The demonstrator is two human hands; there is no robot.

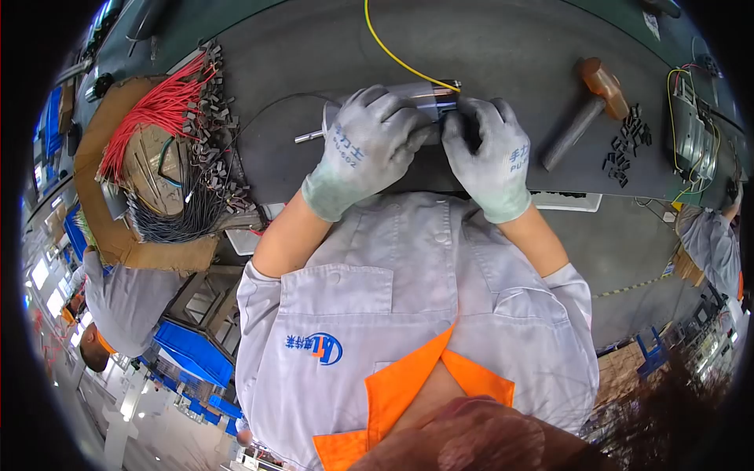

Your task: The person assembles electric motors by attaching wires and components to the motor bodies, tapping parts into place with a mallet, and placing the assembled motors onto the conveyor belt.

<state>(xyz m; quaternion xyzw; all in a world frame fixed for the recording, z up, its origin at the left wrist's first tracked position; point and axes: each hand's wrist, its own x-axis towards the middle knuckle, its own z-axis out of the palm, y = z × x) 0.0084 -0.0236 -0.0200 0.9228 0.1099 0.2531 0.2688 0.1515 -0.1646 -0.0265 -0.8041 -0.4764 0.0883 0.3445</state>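
A cylindrical metal motor (425, 92) lies on the dark work table, its thin shaft (309, 136) sticking out to the left. My left hand (367, 143), in a grey coated glove, is closed over the motor's body and hides much of it. At the motor's right end is my right hand (492, 149), gloved too, with thumb and fingers curled together at a small dark part that I cannot make out. From that same end a yellow wire (385, 41) runs up and away. A thin dark cable (287, 97) passes left from behind my left hand.
On the left, a cardboard box (93, 169) holds bundled red wires (161, 110) and black wires with connectors. To the right lie a hammer (591, 110) and several small black pieces (626, 145). Another metal motor (694, 133) stands far right. Other people are at both sides.
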